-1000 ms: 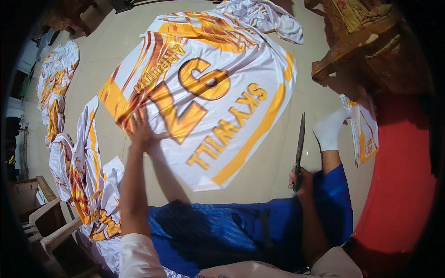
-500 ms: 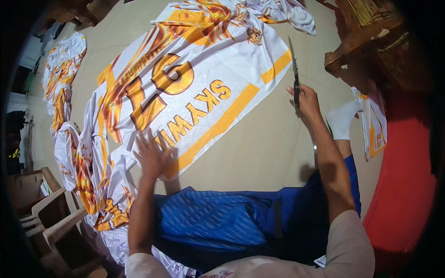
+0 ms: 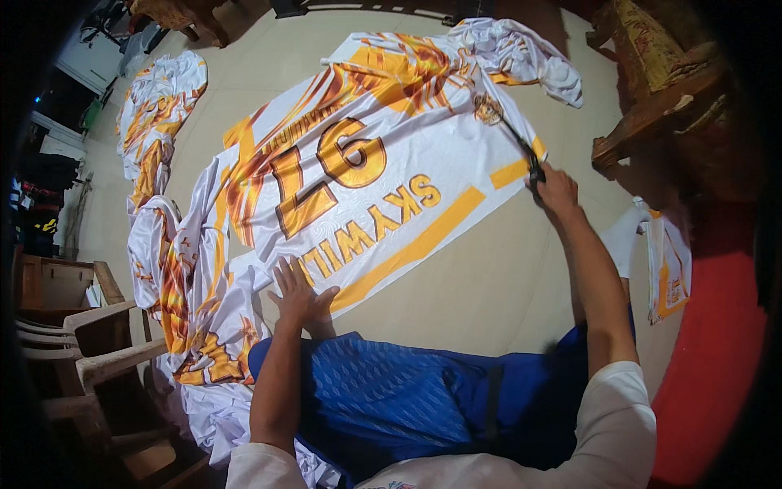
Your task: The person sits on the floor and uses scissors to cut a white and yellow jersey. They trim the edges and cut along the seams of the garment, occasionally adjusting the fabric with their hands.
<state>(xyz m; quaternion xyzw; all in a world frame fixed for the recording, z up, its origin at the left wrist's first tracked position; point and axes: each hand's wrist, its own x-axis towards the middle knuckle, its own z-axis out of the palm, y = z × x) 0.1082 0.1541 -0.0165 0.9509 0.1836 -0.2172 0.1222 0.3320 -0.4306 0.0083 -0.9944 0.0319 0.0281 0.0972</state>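
Note:
A white jersey fabric sheet with orange flame print, large orange figures and lettering lies spread over the floor before me. My left hand rests on its near left corner, fingers spread flat. A pair of long dark scissors is gripped in my right hand. The blades lie over the right end of the cloth, across the orange band, pointing toward a small round emblem. Whether the lower blade is under the cloth I cannot tell.
More printed white cloth is bunched along my left, and another bundle lies at the far side. A wooden chair stands at the left, carved wooden furniture at the right. Folded printed cloth sits by a red surface.
My right hand has brought the scissors from beside the cloth onto its right edge. My left hand stays near the same corner. The whole view has shifted.

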